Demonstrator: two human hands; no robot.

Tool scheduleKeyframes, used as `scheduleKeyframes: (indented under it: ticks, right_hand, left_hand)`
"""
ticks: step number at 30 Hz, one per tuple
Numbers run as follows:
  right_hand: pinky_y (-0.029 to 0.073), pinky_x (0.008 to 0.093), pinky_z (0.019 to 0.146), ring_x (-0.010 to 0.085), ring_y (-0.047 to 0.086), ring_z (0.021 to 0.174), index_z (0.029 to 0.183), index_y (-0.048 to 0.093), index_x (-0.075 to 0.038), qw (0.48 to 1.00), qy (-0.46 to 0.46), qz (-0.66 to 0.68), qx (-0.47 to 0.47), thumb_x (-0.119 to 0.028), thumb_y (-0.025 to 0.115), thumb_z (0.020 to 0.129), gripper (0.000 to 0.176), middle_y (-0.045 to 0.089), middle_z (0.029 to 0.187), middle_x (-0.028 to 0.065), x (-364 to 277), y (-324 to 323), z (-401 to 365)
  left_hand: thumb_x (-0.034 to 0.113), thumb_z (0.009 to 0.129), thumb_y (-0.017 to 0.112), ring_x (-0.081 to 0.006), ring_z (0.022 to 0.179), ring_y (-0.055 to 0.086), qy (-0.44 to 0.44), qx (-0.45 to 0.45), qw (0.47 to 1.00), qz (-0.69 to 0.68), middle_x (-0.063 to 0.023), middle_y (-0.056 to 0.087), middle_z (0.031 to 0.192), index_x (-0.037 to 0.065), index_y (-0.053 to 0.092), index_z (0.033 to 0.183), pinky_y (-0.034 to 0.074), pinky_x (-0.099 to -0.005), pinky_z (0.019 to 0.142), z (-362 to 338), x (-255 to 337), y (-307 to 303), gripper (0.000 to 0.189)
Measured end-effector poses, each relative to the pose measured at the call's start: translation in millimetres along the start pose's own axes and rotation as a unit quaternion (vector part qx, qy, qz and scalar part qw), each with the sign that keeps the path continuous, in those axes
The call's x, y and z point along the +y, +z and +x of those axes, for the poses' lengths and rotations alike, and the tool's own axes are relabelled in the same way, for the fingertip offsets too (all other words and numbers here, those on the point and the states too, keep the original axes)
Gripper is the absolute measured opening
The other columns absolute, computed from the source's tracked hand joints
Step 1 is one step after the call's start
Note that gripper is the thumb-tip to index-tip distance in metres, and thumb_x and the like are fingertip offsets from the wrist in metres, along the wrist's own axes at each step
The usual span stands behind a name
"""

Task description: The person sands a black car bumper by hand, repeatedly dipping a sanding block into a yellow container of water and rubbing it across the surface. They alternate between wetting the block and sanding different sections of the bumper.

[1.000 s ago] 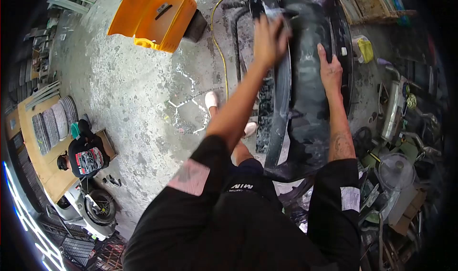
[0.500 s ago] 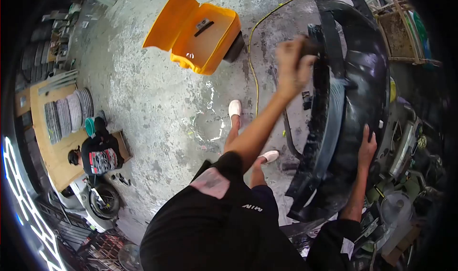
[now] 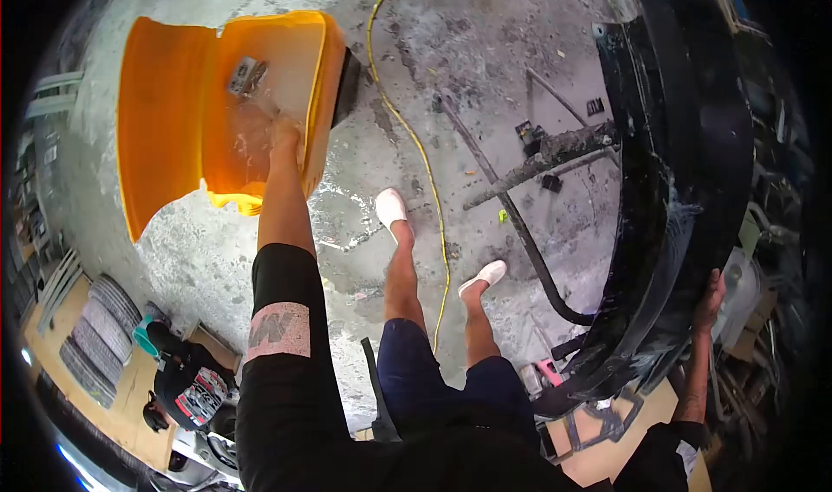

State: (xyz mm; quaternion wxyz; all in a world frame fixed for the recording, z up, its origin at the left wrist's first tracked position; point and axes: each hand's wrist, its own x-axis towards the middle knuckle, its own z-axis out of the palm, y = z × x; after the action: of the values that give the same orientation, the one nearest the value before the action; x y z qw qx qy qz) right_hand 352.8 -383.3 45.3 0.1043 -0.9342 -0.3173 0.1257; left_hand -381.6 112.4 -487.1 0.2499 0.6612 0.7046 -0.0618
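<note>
A black car bumper [image 3: 646, 258], wet and streaked with pale residue, stands up along my right side. My right hand [image 3: 710, 300] grips its outer edge, fingers against the rim and partly hidden. My left arm stretches forward into an open orange-yellow bin [image 3: 325, 102] holding cloudy water. At the water, my left hand [image 3: 284, 132] is mostly submerged, so its fingers and anything in them cannot be made out. Close to that hand, inside the bin, is a small grey-and-white piece [image 3: 246, 76].
A yellow hose [image 3: 407, 128] runs across the stained concrete floor between bin and bumper. A dark metal stand [image 3: 529, 232] sits beside the bumper. At lower left, another person [image 3: 195, 379] in black is near stacked tires [image 3: 100, 336]. Assorted parts crowd the right edge.
My left hand has left the bumper, where it held a dark block, and reached into the bin's water. My right hand stays at the bumper's edge. The view has swung left.
</note>
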Motion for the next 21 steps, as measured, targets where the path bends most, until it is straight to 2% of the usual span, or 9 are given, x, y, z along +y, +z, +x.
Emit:
scheduleKeyframes:
  ticks: [1, 5, 7, 9, 10, 13, 15, 18, 21]
  right_hand:
    - [0.038, 0.0350, 0.110, 0.0259, 0.055, 0.119, 0.132, 0.056, 0.013, 0.999, 0.011, 0.034, -0.027, -0.059, 0.045, 0.108, 0.077, 0.063, 0.125, 0.0159, -10, -1, -2]
    - [0.036, 0.0368, 0.114, 0.0298, 0.054, 0.127, 0.138, 0.054, 0.013, 0.999, 0.021, 0.022, -0.034, -0.058, 0.046, 0.108, 0.077, 0.061, 0.133, 0.0202, 7, -3, 0]
    - [0.034, 0.0395, 0.116, 0.0342, 0.052, 0.133, 0.143, 0.051, 0.012, 0.998, -0.005, -0.057, 0.028, -0.056, 0.046, 0.109, 0.076, 0.060, 0.138, 0.0227, 23, 1, 3]
    - [0.035, 0.0396, 0.116, 0.0335, 0.052, 0.133, 0.142, 0.052, 0.011, 0.999, -0.012, -0.029, -0.012, -0.053, 0.047, 0.109, 0.072, 0.060, 0.139, 0.0224, 23, 5, 9]
    - [0.036, 0.0398, 0.115, 0.0328, 0.052, 0.134, 0.142, 0.053, 0.010, 0.998, -0.018, -0.010, -0.051, -0.050, 0.048, 0.110, 0.068, 0.059, 0.141, 0.0220, 17, 6, 11]
    - [0.049, 0.0347, 0.096, 0.0218, 0.067, 0.106, 0.125, 0.065, 0.010, 0.994, -0.087, 0.057, -0.020, -0.037, 0.059, 0.107, 0.050, 0.074, 0.114, 0.0163, -25, 21, 5]
    - [0.051, 0.0351, 0.093, 0.0227, 0.069, 0.102, 0.122, 0.069, 0.006, 0.993, -0.056, 0.096, -0.032, -0.036, 0.061, 0.107, 0.045, 0.075, 0.110, 0.0182, -65, 19, 0]
    - [0.052, 0.0424, 0.090, 0.0413, 0.070, 0.095, 0.119, 0.070, 0.005, 0.975, -0.191, 0.110, 0.018, -0.051, 0.065, 0.100, 0.059, 0.072, 0.099, 0.0280, -52, 17, 2]
    - [0.053, 0.0498, 0.088, 0.0510, 0.067, 0.099, 0.106, 0.069, 0.008, 0.987, -0.086, 0.134, -0.032, -0.070, 0.065, 0.091, 0.079, 0.069, 0.100, 0.0350, -63, 12, -1]
  left_hand:
    - [0.034, 0.106, 0.052, -0.0414, 0.117, 0.066, -0.016, -0.082, 0.996, 0.007, -0.0280, 0.066, 0.129, 0.005, 0.057, 0.138, 0.054, -0.0524, 0.090, -6, 6, 0, 0.044]
    - [0.037, 0.102, 0.060, -0.0474, 0.121, 0.053, 0.026, 0.017, 0.957, 0.290, -0.0261, 0.059, 0.126, 0.009, 0.050, 0.148, 0.051, -0.0537, 0.095, -13, 21, -20, 0.055]
    - [0.038, 0.101, 0.062, -0.0489, 0.122, 0.050, 0.032, 0.048, 0.931, 0.360, -0.0256, 0.057, 0.125, 0.010, 0.048, 0.151, 0.050, -0.0540, 0.096, -39, 43, -55, 0.059]
    - [0.032, 0.105, 0.058, -0.0447, 0.123, 0.051, 0.134, 0.246, 0.954, 0.103, -0.0270, 0.051, 0.136, 0.004, 0.046, 0.152, 0.049, -0.0485, 0.099, -78, 87, -110, 0.056]
    - [0.030, 0.101, 0.066, -0.0471, 0.117, 0.052, 0.202, 0.310, 0.929, 0.023, -0.0253, 0.053, 0.124, 0.013, 0.046, 0.154, 0.048, -0.0556, 0.096, -90, 97, -123, 0.059]
    - [0.026, 0.100, 0.069, -0.0452, 0.113, 0.054, 0.275, 0.327, 0.904, 0.015, -0.0255, 0.054, 0.124, 0.008, 0.045, 0.155, 0.048, -0.0515, 0.099, -167, 164, -182, 0.063]
    - [0.026, 0.099, 0.071, -0.0432, 0.112, 0.055, 0.328, 0.332, 0.884, -0.013, -0.0244, 0.054, 0.124, 0.009, 0.047, 0.154, 0.048, -0.0516, 0.099, -243, 227, -217, 0.062]
    - [0.021, 0.094, 0.076, -0.0405, 0.112, 0.056, 0.409, 0.256, 0.852, -0.203, -0.0225, 0.054, 0.126, 0.012, 0.051, 0.152, 0.047, -0.0470, 0.100, -351, 331, -230, 0.064]
    - [0.021, 0.090, 0.080, -0.0384, 0.109, 0.057, 0.497, 0.228, 0.798, -0.254, -0.0210, 0.058, 0.121, 0.010, 0.055, 0.149, 0.047, -0.0452, 0.098, -444, 439, -232, 0.065]
